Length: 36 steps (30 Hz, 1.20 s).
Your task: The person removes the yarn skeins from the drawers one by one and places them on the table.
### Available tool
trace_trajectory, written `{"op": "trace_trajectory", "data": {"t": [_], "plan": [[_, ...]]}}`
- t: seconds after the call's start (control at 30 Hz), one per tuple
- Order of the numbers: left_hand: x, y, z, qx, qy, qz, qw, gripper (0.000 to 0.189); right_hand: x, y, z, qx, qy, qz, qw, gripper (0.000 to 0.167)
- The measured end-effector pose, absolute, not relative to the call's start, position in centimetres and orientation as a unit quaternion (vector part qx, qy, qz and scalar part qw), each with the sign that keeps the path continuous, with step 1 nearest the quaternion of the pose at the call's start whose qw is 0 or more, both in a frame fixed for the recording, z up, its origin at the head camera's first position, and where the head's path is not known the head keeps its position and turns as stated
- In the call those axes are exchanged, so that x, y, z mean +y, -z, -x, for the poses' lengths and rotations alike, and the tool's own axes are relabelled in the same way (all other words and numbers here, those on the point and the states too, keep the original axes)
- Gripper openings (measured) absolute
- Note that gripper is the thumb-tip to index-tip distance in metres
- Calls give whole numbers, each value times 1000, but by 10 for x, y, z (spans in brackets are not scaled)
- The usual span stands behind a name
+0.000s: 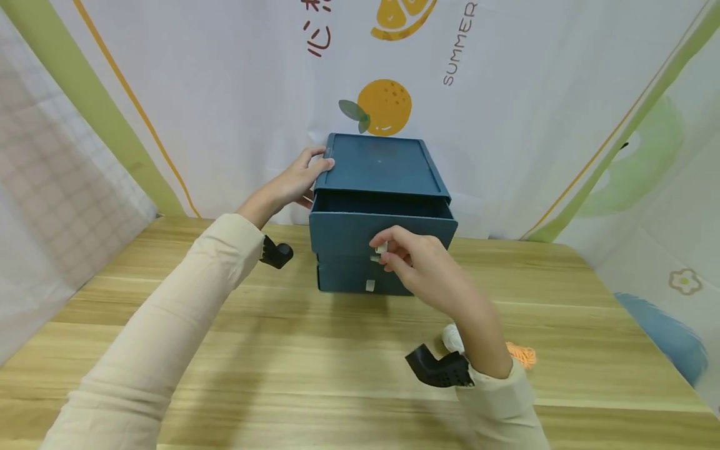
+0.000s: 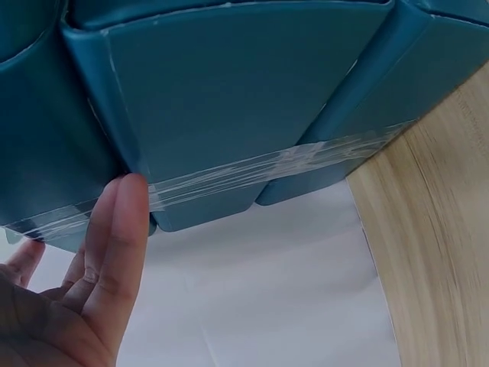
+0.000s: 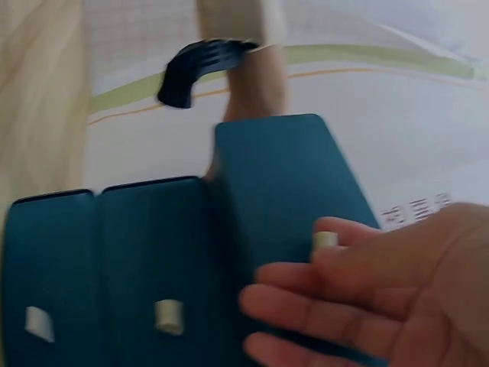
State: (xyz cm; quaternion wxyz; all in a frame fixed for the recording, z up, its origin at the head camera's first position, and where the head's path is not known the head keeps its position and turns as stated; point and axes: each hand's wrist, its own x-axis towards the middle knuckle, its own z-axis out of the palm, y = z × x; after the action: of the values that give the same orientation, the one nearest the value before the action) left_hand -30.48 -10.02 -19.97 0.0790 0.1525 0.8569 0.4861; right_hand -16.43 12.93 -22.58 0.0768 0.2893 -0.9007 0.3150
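A dark teal drawer cabinet (image 1: pixel 378 164) stands on the table, its top drawer (image 1: pixel 343 228) pulled partway out. My right hand (image 1: pixel 427 269) pinches the small white knob (image 3: pixel 326 239) on that drawer's front between thumb and index finger. In the right wrist view, two lower drawers show white knobs, one being the middle drawer's knob (image 3: pixel 169 316). My left hand (image 1: pixel 298 178) rests on the cabinet's upper left side, its thumb at the top edge. Seen from the left wrist, fairly straight fingers (image 2: pixel 114 252) touch the side near a band of clear tape (image 2: pixel 290 162).
On the wooden table (image 1: pixel 270 375), a white ball-like item (image 1: pixel 452 338) and an orange stringy bundle (image 1: pixel 521 355) lie by my right forearm, which partly hides them. A printed curtain (image 1: pixel 242 106) hangs close behind the cabinet.
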Motion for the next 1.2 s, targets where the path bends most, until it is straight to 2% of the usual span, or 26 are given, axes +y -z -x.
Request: {"op": "trace_trajectory", "data": {"t": [0.2, 0.4, 0.7, 1.0, 1.2], "plan": [[-101, 200, 305, 854, -490, -152, 83, 65, 127, 240, 181, -886, -350, -283, 112, 23], [-99, 199, 303, 854, -492, -150, 85, 65, 127, 252, 193, -867, -395, -278, 124, 27], [-98, 200, 303, 853, -492, -150, 88, 65, 128, 268, 207, -852, -408, -295, 145, 43], [-99, 198, 302, 854, -491, -147, 85, 65, 127, 268, 206, -859, -386, -301, 150, 47], [-99, 196, 300, 854, -492, -146, 87, 65, 129, 259, 200, -873, -359, -306, 126, 52]]}}
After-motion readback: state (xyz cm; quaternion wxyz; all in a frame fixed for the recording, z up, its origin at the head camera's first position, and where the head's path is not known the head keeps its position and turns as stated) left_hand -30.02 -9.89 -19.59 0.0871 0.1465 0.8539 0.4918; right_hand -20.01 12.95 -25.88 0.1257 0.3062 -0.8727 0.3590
